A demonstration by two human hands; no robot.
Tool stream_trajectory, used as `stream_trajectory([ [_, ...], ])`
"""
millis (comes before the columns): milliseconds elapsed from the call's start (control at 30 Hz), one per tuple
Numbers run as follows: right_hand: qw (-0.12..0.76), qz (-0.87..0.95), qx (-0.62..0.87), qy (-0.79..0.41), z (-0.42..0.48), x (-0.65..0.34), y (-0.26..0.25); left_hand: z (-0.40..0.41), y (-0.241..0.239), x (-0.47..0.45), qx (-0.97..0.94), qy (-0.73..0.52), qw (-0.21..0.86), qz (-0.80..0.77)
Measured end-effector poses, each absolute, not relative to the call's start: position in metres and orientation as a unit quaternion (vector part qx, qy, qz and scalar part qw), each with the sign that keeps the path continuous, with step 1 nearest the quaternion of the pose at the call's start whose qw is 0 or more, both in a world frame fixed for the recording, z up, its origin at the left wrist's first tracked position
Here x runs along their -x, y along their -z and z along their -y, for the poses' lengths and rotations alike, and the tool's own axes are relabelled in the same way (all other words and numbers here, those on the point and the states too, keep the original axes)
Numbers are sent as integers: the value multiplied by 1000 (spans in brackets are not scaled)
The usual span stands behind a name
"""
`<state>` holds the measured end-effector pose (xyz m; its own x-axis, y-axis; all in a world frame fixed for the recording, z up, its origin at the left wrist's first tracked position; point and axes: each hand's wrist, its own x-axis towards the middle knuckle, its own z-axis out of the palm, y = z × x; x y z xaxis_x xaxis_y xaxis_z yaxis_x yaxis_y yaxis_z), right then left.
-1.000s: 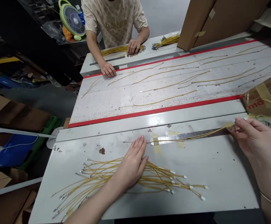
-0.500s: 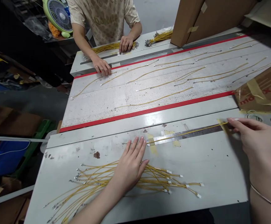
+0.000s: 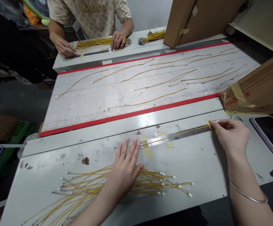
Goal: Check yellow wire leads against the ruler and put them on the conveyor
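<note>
A thin yellow cable (image 3: 166, 138) lies stretched along a steel ruler (image 3: 190, 134) taped to the bench. My left hand (image 3: 125, 169) rests flat with fingers spread, its fingertips over the left part of this cable near the ruler's end. A metal terminal (image 3: 116, 147) shows just beyond those fingers. At the ruler's right end, my right hand (image 3: 232, 135) pinches the cable's other end between thumb and fingers. Under and beside my left hand spreads a pile of yellow cables (image 3: 148, 182), metal terminals leftward and white connectors rightward.
A red-edged conveyor belt (image 3: 80, 110) carries several yellow cables. Across it, a co-worker's hands (image 3: 118, 40) are at a cable bundle (image 3: 94, 42). A cardboard box (image 3: 263, 81) and a phone (image 3: 271, 135) lie to the right; another box (image 3: 204, 22) stands behind.
The view has shifted, showing more of the bench's right side. My hands keep their places on the cable. The co-worker's one hand has left the belt for the left end of the far bundle.
</note>
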<state>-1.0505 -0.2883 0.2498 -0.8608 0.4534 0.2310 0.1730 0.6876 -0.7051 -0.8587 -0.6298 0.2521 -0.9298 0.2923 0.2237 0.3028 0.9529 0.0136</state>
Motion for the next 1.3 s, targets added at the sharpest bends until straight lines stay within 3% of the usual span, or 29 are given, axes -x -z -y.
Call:
stream_trajectory([
  [900,220,933,65,-277,291,1050,-248,622,-243,856,104,22,111,988],
  [1200,299,932,0,-207,307,1045,-249,619,-240,856,98,17,127,987],
  [1300,224,930,-116,-268,348,1023,-263,620,-241,856,100,18,129,986],
])
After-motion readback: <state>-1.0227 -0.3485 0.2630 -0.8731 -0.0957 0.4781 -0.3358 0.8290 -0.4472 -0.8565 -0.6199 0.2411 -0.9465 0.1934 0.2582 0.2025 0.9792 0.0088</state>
